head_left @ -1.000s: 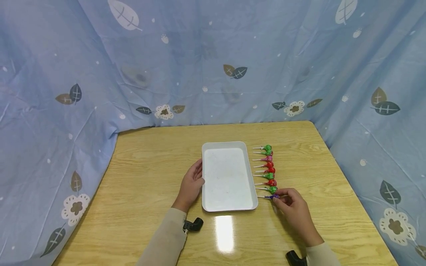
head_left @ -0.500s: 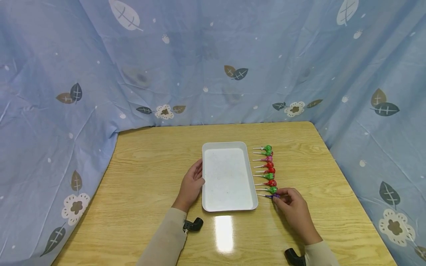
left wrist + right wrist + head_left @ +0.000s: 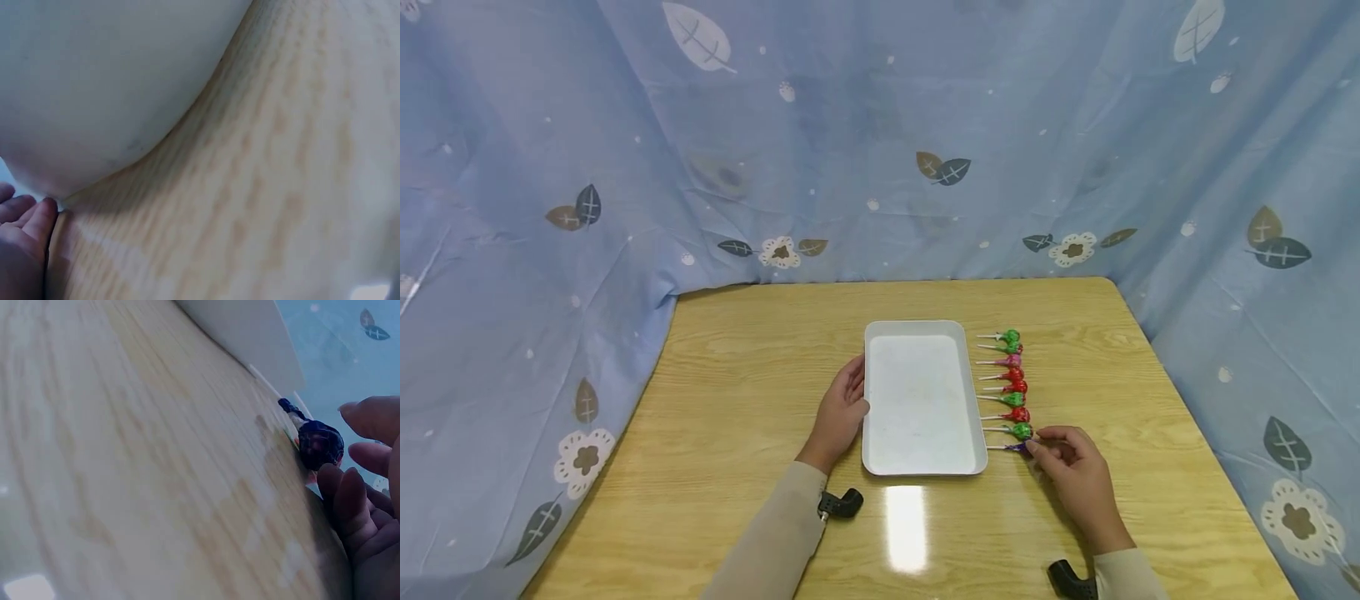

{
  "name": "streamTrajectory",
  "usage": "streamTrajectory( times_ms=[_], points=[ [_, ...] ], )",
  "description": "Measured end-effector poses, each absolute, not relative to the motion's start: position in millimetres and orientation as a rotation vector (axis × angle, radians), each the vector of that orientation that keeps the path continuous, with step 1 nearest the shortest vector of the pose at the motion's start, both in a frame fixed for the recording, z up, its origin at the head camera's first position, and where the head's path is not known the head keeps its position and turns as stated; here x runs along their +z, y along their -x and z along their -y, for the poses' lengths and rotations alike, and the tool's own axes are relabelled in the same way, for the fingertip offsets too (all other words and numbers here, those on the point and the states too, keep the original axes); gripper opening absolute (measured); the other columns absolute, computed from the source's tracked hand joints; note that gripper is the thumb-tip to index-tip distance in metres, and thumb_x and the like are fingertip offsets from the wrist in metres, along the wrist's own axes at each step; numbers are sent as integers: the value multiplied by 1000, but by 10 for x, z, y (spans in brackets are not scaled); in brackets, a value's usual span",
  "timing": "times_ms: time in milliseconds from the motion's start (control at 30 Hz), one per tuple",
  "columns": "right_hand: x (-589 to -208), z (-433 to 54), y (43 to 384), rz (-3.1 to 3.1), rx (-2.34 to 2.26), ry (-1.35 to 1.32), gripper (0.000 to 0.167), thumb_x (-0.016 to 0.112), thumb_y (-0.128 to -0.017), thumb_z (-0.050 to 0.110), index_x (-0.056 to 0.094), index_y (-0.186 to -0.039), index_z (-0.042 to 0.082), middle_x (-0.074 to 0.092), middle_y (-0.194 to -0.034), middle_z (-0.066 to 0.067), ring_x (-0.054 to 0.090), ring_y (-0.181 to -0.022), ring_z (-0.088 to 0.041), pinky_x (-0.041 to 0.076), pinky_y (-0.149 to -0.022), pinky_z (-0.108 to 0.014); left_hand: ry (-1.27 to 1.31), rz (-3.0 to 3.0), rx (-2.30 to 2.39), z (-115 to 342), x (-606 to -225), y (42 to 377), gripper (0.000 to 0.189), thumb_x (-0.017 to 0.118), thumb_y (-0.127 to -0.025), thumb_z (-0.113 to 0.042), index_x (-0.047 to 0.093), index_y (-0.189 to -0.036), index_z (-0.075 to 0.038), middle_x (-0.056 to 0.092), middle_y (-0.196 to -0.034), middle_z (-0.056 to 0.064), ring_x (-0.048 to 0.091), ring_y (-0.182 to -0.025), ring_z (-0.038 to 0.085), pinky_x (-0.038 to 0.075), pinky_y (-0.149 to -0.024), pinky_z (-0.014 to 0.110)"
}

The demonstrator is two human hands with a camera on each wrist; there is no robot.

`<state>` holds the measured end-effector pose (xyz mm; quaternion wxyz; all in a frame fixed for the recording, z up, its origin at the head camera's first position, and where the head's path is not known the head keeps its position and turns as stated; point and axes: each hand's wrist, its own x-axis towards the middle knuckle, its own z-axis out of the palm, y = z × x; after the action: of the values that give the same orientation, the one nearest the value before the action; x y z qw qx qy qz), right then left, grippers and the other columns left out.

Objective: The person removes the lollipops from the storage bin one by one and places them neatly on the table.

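In the head view, a white rectangular tray (image 3: 919,400) lies on the table. My left hand (image 3: 838,415) touches its left side, fingers along the outer wall and thumb at the rim. Right of the tray is a column of wrapped lollipops, sticks pointing left; a red lollipop (image 3: 1018,414) and a green lollipop (image 3: 1021,431) lie near its front end. A purple lollipop (image 3: 320,444) is the nearest one. Around its wrapped head are the spread fingers of my right hand (image 3: 1078,475); in the right wrist view the upper fingertips stand apart from it, while a lower one seems to touch.
The wooden table (image 3: 760,375) spreads left, right and in front of the tray. A blue patterned curtain (image 3: 880,125) borders its back and sides. Black wrist cameras, such as the left wrist camera (image 3: 842,503), sit on both wrists.
The head view has shifted slightly. The purple lollipop's stick tilted a little half a second ago and now lies nearly level with the others. The right fingertips sit slightly farther right around its head.
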<state>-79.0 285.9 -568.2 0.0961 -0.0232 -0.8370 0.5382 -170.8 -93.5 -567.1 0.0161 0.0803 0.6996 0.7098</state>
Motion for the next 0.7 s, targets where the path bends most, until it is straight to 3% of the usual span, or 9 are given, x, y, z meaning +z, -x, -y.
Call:
streamTrajectory(
  times_ms=[333,533,700],
  points=[
    [-5669,-2888,730,2451,1606,108,23,75,-103,5,70,-125,-2,67,-107,-14,67,-74,-18,58,-58,-26,-289,-2171,2197,927,-5688,1687,76,43,-95,12,30,-169,0,37,-171,19,39,-155,28,37,-123,36],
    [-5625,-2870,710,2378,1684,69,22,71,-105,2,69,-125,-5,71,-102,-20,69,-73,-20,58,-56,-27,-285,-2192,2194,930,-5669,1671,75,44,-95,13,31,-168,2,37,-170,19,38,-156,26,37,-123,32],
    [-5545,-2788,703,2306,1761,128,21,65,-109,4,67,-126,-8,72,-103,-23,70,-74,-21,60,-60,-27,-224,-2193,2210,973,-5662,1644,74,47,-97,10,29,-169,1,34,-172,19,36,-157,30,38,-124,39]
  ],
)
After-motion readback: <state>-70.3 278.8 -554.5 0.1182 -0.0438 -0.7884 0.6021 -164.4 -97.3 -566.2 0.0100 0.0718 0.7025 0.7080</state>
